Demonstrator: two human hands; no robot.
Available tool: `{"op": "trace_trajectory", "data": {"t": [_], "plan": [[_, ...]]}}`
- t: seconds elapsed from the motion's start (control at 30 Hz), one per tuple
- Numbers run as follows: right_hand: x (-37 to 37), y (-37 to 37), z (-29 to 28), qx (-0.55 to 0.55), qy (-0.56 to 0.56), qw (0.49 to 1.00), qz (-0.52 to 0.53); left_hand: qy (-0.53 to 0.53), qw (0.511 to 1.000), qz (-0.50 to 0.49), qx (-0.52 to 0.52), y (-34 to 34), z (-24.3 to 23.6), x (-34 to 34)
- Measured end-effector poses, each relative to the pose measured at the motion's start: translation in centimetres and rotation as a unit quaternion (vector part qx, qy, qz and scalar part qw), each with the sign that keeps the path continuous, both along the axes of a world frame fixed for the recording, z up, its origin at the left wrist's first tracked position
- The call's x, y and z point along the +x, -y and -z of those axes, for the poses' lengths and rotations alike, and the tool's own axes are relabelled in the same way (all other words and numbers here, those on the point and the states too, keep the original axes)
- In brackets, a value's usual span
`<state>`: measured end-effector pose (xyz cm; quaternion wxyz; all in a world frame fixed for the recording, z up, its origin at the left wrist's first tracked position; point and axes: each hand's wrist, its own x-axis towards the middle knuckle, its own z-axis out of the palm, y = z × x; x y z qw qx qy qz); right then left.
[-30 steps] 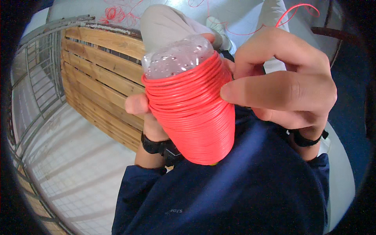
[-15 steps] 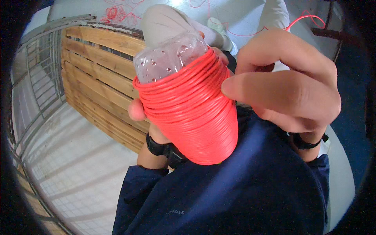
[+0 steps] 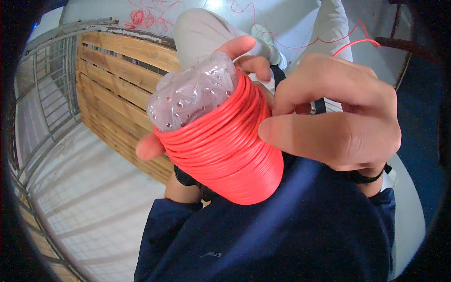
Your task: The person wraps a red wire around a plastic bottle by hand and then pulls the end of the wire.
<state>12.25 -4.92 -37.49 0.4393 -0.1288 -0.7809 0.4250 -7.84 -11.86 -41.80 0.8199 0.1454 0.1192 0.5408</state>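
Observation:
A clear plastic bottle-like core (image 3: 192,91) with small holes or dimples lies tilted in front of my chest. Tight turns of red cord (image 3: 225,150) wrap most of it, leaving the far end bare. My left hand (image 3: 151,146) grips it from behind and below; the thumb shows on the left and a few fingertips past the far end, while the palm is hidden. At the right side of the winding, my right hand (image 3: 347,117) is closed in a pinch on the cord, thumb tip against the turns. A free stretch of the cord leaves beyond the right knuckles.
A loose red tangle (image 3: 141,19) lies on the floor at the far left, and thin cord trails across toward the right. A slatted wooden bench (image 3: 122,66) with a metal frame (image 3: 47,84) stands at left. My legs (image 3: 202,35) extend ahead.
The wound core has shifted left and slightly nearer, turning so more of its bare end shows. More left fingers have come into view. My right hand has moved slightly left and down with it.

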Motion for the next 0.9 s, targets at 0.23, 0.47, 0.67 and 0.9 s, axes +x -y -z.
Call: {"op": "trace_trajectory", "data": {"t": [0.23, 0.47, 0.67, 0.9], "plan": [[0.5, 0.2, 0.2, 0.027, 0.017, 0.998, 0.056, -0.009, 1.0, 0.022, 0.001, 0.0, 1.0, 0.1], [0.5, 0.2, 0.3, 0.038, 0.0, 0.999, 0.028, 0.057, 0.997, 0.027, 0.04, -0.5, 1.6, -0.3], [0.2, 0.3, 0.5, 0.035, -0.011, 0.999, 0.031, 0.066, 0.997, 0.019, 0.033, -0.2, 1.4, -0.4], [0.7, 0.4, 0.4, 0.027, 0.028, 0.998, 0.048, 0.157, 0.984, -0.056, -0.066, -0.1, -1.6, 1.2]]}}
